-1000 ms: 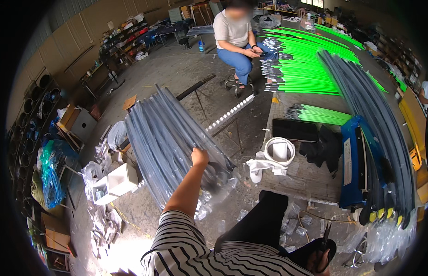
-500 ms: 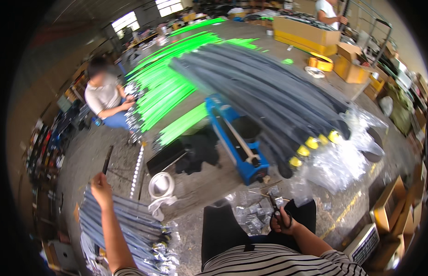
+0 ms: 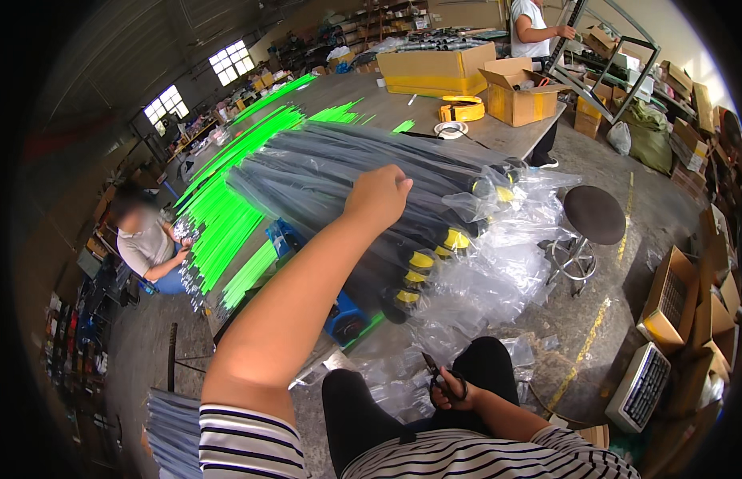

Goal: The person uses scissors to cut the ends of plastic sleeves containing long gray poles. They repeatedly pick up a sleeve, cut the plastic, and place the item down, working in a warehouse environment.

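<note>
My left hand (image 3: 380, 195) is over a broad pile of dark rods in clear plastic sleeves (image 3: 307, 152). Its fingers curl down toward the sleeves, and whatever they hold is hidden beneath the hand. Yellow ends (image 3: 456, 239) show through the plastic at the pile's near right end. Low in front of me, my right hand (image 3: 455, 393) is closed around black-handled scissors (image 3: 431, 367), whose blades point up and away. Bright green rods (image 3: 227, 199) lie beyond and left of the sleeved pile. A blue tool (image 3: 347, 321) is partly covered by my left forearm.
A co-worker (image 3: 147, 243) sits at the left by the green rods; another person (image 3: 532, 32) stands far right. Cardboard boxes (image 3: 435, 72), yellow tape (image 3: 462, 108) and a round stool (image 3: 594, 215) are to the right. Crumpled clear plastic (image 3: 498, 279) hangs off the near table edge.
My left hand has swung from the lower left, where it was near a thin dark strip, to the sleeved pile. The view has turned right. The scissors remain in my right hand.
</note>
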The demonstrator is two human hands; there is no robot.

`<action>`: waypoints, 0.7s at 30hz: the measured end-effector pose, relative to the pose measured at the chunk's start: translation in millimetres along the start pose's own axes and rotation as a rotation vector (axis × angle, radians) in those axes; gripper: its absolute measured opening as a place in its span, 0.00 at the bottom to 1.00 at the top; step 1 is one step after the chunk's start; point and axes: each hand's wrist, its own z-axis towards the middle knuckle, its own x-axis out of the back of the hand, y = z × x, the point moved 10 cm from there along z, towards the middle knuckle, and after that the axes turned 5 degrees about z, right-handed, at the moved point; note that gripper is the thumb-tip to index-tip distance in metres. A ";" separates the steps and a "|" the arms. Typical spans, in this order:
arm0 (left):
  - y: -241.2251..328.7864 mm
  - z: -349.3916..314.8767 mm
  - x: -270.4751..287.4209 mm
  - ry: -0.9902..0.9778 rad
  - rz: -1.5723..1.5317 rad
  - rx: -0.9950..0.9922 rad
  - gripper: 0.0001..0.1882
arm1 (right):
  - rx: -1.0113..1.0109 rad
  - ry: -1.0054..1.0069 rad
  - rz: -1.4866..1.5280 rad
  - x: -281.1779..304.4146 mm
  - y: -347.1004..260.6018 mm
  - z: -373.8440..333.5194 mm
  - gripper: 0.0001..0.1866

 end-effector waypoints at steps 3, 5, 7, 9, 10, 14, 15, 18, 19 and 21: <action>-25.0 -6.3 -75.8 -0.566 -0.433 0.608 0.15 | 0.057 -0.008 0.000 3.4 -7.8 -13.1 0.32; -30.1 -5.3 -86.1 -0.513 -0.533 0.639 0.16 | 0.064 -0.008 0.023 8.4 -7.1 -15.8 0.32; -38.1 -6.7 -82.7 -0.414 -0.606 0.658 0.16 | 0.095 -0.032 0.001 8.2 -9.0 -17.3 0.32; -36.1 -9.7 -63.5 -0.221 -0.765 0.704 0.14 | 0.107 -0.038 0.013 7.7 -10.5 -19.1 0.32; -35.5 -13.4 -51.3 -0.119 -0.841 0.727 0.14 | 0.099 -0.035 0.030 6.8 -9.9 -19.6 0.32; -37.9 -34.6 -31.2 0.139 -1.243 0.806 0.10 | 0.075 -0.018 0.071 9.3 -7.0 -20.6 0.32; -44.1 -43.4 -33.4 0.195 -1.396 0.860 0.10 | 0.068 -0.007 0.062 9.3 -5.7 -19.5 0.32; -34.5 -56.9 -34.9 0.197 -1.736 0.889 0.10 | 0.071 0.033 0.021 8.8 -7.2 -21.1 0.32; -27.2 -58.9 -35.2 0.166 -1.830 0.875 0.10 | 0.084 0.044 -0.005 7.0 -9.1 -22.6 0.32; -17.4 -66.0 -31.8 0.108 -1.895 0.820 0.09 | 0.129 0.046 -0.149 0.8 -11.8 -25.1 0.32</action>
